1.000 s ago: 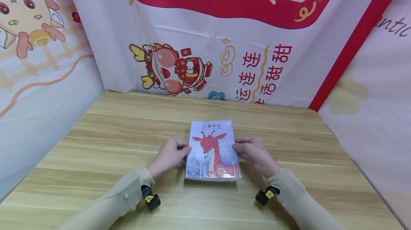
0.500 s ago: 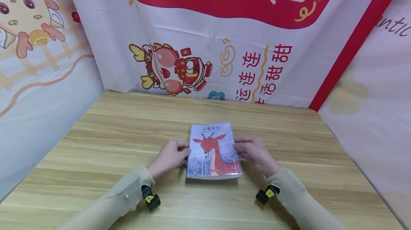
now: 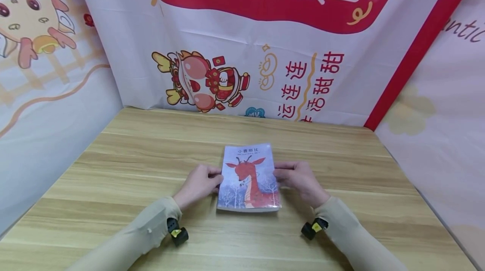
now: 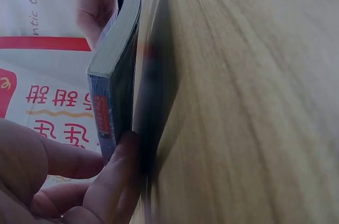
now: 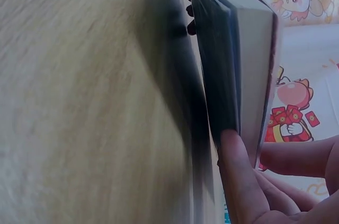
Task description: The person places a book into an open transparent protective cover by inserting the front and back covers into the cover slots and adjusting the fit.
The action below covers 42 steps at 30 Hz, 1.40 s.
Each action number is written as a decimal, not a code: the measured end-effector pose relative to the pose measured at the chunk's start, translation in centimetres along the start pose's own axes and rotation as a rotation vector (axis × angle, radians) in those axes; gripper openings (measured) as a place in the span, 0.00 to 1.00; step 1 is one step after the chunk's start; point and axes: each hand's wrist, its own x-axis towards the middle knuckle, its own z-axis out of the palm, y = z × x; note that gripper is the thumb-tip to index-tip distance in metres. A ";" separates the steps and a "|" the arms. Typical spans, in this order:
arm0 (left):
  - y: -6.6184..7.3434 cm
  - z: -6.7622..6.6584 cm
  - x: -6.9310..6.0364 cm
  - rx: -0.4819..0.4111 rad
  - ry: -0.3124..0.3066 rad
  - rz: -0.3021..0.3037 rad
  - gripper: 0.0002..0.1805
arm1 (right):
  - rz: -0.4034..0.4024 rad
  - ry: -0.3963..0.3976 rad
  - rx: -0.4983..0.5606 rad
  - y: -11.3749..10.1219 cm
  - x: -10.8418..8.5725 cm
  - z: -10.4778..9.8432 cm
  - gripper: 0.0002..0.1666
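A paperback book (image 3: 247, 180) with a red deer on its pale blue cover lies face up between both hands at the middle of the table. My left hand (image 3: 200, 181) grips its left edge, thumb on the cover side and fingers under the back. At the opposite edge my right hand (image 3: 301, 181) pinches it in the same way. In the left wrist view the spine (image 4: 100, 115) faces the camera, and a dark gap with shadow shows between back cover and table. The right wrist view shows the page edges (image 5: 254, 60) and fingertips beneath the book.
The wood-grain tabletop (image 3: 132, 170) extends around the book on all sides. Behind it hangs a white and red printed cloth (image 3: 265, 31), with further printed cloths at left (image 3: 49, 94) and right (image 3: 435, 136). Each wrist wears a black strapped device.
The book shifted slightly right and tilted a little by half a second ago, then slid slightly back left. Both hands keep their hold, nearly in the same place.
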 end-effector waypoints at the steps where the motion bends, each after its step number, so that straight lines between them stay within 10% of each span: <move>1: 0.0 0.0 0.0 0.008 0.000 -0.002 0.17 | -0.004 -0.004 -0.004 0.0 0.0 0.0 0.18; 42: 1.2 0.3 -1.6 0.195 -0.055 0.133 0.11 | -0.082 -0.043 -0.140 0.5 0.5 0.1 0.15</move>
